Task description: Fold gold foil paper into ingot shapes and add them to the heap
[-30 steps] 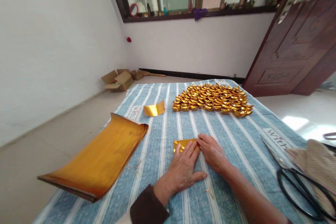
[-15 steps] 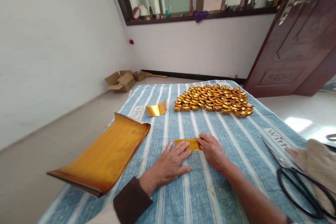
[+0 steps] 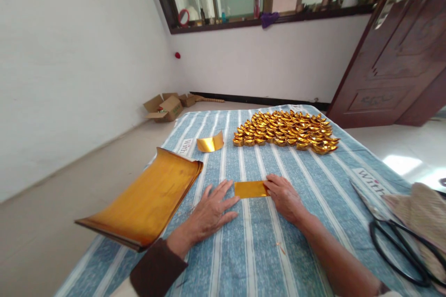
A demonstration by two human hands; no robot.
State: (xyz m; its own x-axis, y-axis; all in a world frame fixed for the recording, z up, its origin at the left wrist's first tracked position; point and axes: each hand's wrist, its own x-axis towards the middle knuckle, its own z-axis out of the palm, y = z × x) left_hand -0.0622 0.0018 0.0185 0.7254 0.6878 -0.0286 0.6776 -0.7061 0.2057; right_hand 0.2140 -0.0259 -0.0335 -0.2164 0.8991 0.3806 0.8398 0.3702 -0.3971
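Note:
A small folded rectangle of shiny gold paper (image 3: 251,190) lies flat on the striped cloth in front of me. My right hand (image 3: 284,196) has its fingers closed at the right end of this paper, hiding that end. My left hand (image 3: 213,209) rests palm down at the paper's left end, fingers outstretched and holding nothing; its fingertips are close to the corner. Left of it lies a stack of large gold paper sheets (image 3: 149,199) with curled edges. Beyond the hands sits a single curved gold paper piece (image 3: 210,142), beside many folded gold paper ingots (image 3: 284,130) in rows.
Large black-handled scissors (image 3: 393,241) lie at the right, partly against a beige cloth (image 3: 423,213). A blue striped cloth (image 3: 237,260) covers the table. Open cardboard boxes (image 3: 166,107) stand on the floor behind, and a brown door (image 3: 383,65) is at the right.
My left hand has slid left off the gold paper, uncovering its left part. My right hand stays at the right end. The view has shifted slightly.

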